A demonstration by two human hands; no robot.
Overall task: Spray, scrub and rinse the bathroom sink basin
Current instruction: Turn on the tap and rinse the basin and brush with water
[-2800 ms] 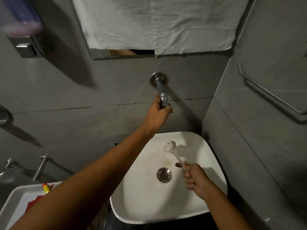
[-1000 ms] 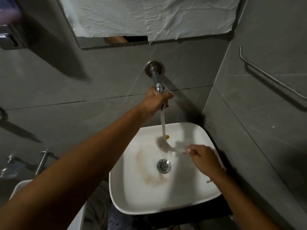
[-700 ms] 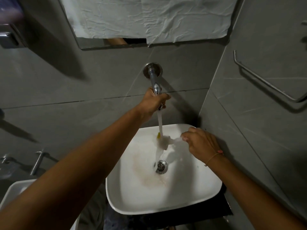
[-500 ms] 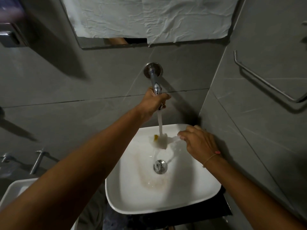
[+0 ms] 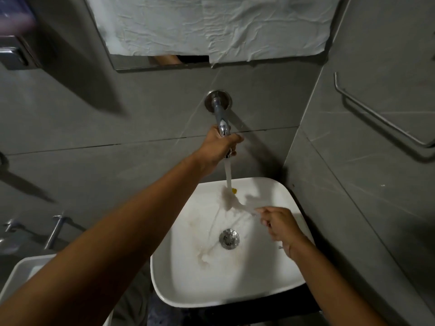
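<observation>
Head view: the white sink basin sits in the lower centre of the frame, in the corner where the grey tiled walls meet. Its round metal drain lies near the middle of the bowl, and brownish water streaks the bowl's left side.

The left hand reaches up from the lower left to the centre of the frame and is wrapped around the outer end of the chrome wall tap, fingers closed on it. A stream of water falls from below that hand onto the back part of the basin.

The right hand, at centre right above the bowl, is curled closed on the handle of a small white brush. The brush head points up and left and sits directly under the stream; it is blurred, with a small yellow spot just beside it.

Along the top of the frame a crumpled white sheet covers most of a mirror. A metal towel rail is fixed to the right wall. At lower left, the corner of a second white basin shows.
</observation>
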